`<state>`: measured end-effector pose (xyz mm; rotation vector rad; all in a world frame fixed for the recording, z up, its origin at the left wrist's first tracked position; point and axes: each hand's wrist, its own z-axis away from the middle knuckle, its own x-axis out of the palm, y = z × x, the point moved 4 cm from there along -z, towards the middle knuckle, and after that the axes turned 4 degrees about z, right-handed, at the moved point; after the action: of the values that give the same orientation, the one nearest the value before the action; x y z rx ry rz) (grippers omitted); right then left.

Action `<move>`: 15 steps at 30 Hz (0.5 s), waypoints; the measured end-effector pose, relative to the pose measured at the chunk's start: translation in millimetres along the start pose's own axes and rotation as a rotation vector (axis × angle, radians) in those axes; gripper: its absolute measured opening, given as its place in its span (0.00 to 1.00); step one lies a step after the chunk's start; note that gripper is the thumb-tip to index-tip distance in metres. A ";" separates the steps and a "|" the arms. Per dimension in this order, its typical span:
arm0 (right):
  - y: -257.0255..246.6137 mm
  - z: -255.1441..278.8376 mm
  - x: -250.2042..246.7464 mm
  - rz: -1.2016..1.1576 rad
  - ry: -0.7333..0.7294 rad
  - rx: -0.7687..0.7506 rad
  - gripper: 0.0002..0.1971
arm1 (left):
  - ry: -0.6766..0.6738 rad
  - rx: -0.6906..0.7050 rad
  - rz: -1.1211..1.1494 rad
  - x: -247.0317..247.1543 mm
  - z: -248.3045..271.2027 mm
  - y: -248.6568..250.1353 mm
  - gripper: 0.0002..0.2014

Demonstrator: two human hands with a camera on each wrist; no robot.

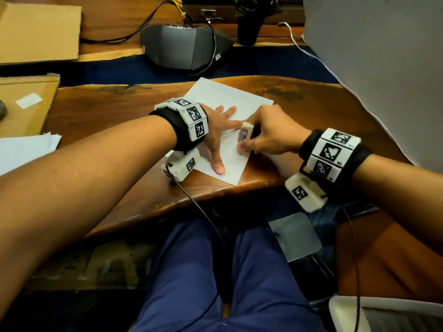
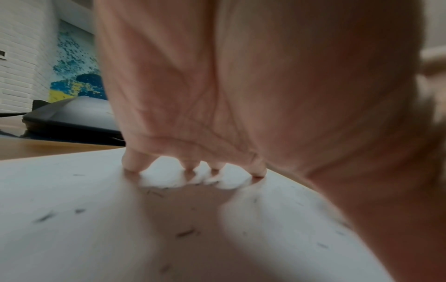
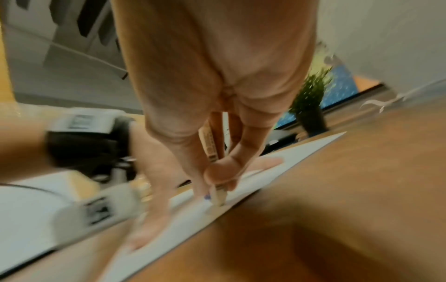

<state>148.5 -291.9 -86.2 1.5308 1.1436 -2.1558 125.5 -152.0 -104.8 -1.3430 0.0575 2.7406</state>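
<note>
Dim warm indoor light; head view sharp with bent edges, both wrist views motion-blurred and soft.

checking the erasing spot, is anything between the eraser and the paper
Nothing lies between them: the eraser, pinched by the right hand, seems to touch the paper. The left hand presses flat on the sheet right beside it, likely limiting strokes that way.

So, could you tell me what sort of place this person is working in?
Likely an office or meeting room: a wooden desk holds a sheet of paper, with a black speakerphone-like device and a potted plant behind.
</note>
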 end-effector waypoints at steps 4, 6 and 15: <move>-18.6 14.3 18.9 -0.008 -0.140 -0.105 0.10 | 0.003 0.015 0.012 1.1 -1.9 -1.3 0.75; -1.2 0.6 2.9 -0.026 -0.033 0.013 0.12 | 0.006 0.013 0.007 1.0 -2.8 -0.8 0.74; 22.9 -23.1 -13.2 -0.033 -0.014 0.125 0.13 | 0.018 0.074 0.202 -0.7 -3.5 -42.5 0.64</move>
<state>183.5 -293.2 -87.8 1.5551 1.0554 -2.2954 132.8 -110.0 -106.2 -1.4141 0.3091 2.8558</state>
